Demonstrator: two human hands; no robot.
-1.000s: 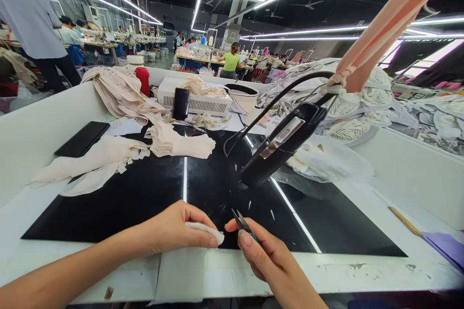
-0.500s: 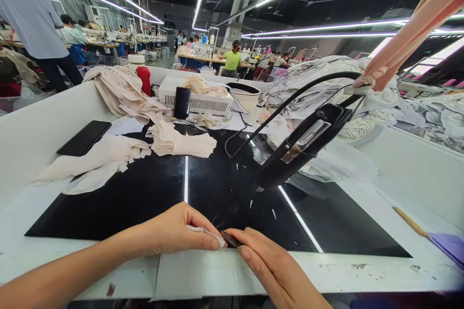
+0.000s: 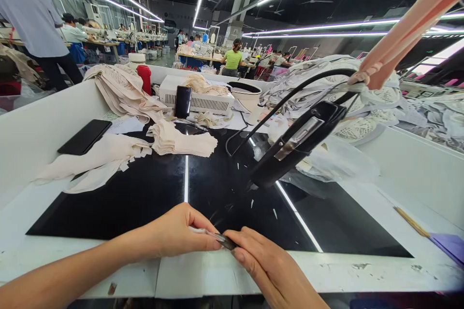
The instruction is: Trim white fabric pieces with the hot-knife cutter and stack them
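Near the front edge of the black mat, my left hand is closed, pinching a small white piece of fabric between thumb and fingers. My right hand meets it fingertip to fingertip. It grips small dark metal snips, mostly hidden by the fingers; their tip touches the edge of the white fabric. Beyond the right hand, a black handheld device with a metal plate hangs tilted from a knotted pink cloth strip. Thin white scraps lie on the mat.
Cream fabric pieces are stacked behind my hands, with loose ones at left. A black phone, another upright phone, a white vented box and a wooden-handled tool lie around. White side walls border the table.
The snips have moved left onto the edge of the white fabric, and my hands have drawn slightly closer. The hanging black device has swung a little to the left.
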